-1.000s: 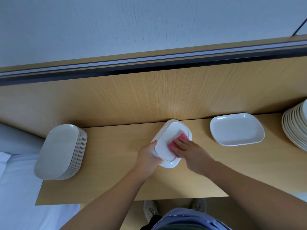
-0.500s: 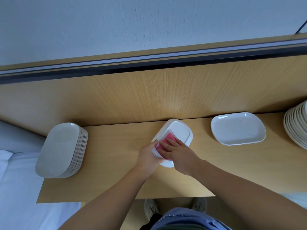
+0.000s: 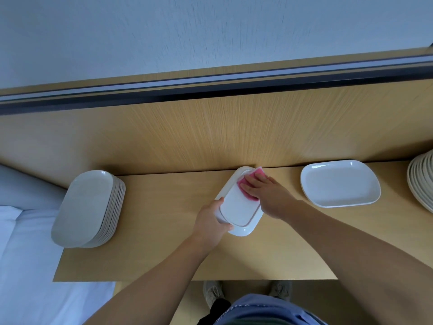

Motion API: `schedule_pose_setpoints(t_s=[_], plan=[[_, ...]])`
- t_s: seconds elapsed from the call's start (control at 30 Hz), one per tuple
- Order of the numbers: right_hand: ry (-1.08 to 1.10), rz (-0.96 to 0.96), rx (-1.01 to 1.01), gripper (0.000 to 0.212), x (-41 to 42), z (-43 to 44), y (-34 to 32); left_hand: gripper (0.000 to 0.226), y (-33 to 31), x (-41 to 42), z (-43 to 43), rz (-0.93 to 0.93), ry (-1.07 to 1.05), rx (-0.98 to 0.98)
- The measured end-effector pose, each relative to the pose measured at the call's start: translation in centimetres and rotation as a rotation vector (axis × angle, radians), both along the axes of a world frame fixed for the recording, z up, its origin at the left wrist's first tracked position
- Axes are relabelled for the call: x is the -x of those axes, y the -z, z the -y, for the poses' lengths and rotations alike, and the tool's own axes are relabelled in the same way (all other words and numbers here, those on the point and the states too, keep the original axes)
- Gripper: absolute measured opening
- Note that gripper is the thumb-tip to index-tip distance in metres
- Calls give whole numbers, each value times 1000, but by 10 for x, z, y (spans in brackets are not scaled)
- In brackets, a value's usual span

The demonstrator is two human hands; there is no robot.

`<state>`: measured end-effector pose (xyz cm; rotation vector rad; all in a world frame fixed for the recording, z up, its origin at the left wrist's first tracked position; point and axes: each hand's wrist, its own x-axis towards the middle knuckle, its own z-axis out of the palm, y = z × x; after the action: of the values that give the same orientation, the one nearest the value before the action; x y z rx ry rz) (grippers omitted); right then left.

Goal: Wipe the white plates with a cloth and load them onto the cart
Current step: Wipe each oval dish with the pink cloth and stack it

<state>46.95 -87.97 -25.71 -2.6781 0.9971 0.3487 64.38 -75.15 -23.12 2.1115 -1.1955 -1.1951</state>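
Observation:
A white oblong plate (image 3: 236,209) is held upside down over the middle of the wooden table (image 3: 164,254), its foot ring showing. My left hand (image 3: 210,221) grips its near left edge. My right hand (image 3: 269,195) presses a pink cloth (image 3: 248,184) flat on the plate's far end. A single white plate (image 3: 339,182) lies face up to the right. A stack of several white plates (image 3: 86,207) stands at the table's left end.
Another stack of plates (image 3: 421,181) is cut off by the right edge. A wooden back panel (image 3: 210,132) rises behind the table. A white surface (image 3: 23,266) lies lower left. My shoes (image 3: 213,292) show below the table's front edge. No cart is in view.
My right hand has slid the pink cloth from the near left part of the plate up to its far end. The left hand has kept its grip.

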Motion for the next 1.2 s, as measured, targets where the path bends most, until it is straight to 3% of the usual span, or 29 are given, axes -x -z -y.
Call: schedule_pose_setpoints(t_s=[0.1,0.23,0.47,0.63,0.87,1.2], plan=[[75,-41,-18,74,6,15,6,83,3,-1,2,13,-7,-14],[122,44,-73,74,8,23,16,84,3,-2,4,-3,-12,-20],[198,205,-15,28,29,16,12,60,0,0,3,-15,10,56],[142,337,20,17,41,8,-5,47,-10,10,5,-39,-163,61],[50,554,-27,32,43,-3,-41,32,-40,27,-2,-53,-232,86],[-104,719,-51,40,13,-17,-79,22,-80,-7,-62,126,-336,258]])
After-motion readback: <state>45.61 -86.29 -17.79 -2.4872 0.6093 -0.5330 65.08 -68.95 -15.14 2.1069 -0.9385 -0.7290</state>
